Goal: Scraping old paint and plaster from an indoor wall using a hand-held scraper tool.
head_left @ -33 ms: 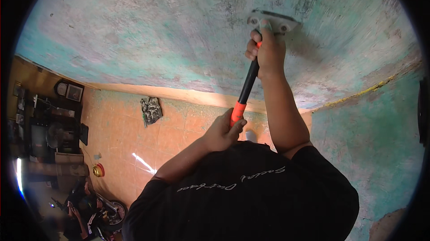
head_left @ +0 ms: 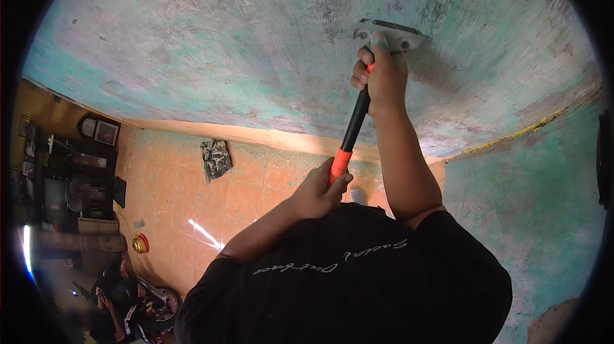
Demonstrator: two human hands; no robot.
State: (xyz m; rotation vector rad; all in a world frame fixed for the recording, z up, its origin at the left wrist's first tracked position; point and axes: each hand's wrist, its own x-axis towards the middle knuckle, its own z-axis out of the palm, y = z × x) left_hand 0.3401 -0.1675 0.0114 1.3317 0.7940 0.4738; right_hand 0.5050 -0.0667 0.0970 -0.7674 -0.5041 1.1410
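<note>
A long-handled scraper (head_left: pixel 355 120) with a black shaft, orange grips and a wide grey metal head (head_left: pixel 412 35) slants up from my body to the wall. The blade edge rests on or very near the worn teal-and-grey painted wall (head_left: pixel 224 43); exact contact is hard to tell. My right hand (head_left: pixel 385 81) wraps the upper grip just below the head, its thumb laid along the head. Lower down, my left hand (head_left: pixel 318 189) closes around the orange end grip, close to my chest.
Orange floor tiles (head_left: pixel 173 171) carry scattered flakes along the wall foot. A crumpled dark bag (head_left: pixel 216 160) lies there. At left are a standing fan (head_left: pixel 79 192), shelves and a gold-coloured pot (head_left: pixel 140 243). A person sits by a motorbike (head_left: pixel 163 305) at lower left. Another teal wall (head_left: pixel 511 197) meets at right.
The scraper head and my right hand have shifted slightly down the wall toward me. My left hand has barely moved and both hands keep their grip.
</note>
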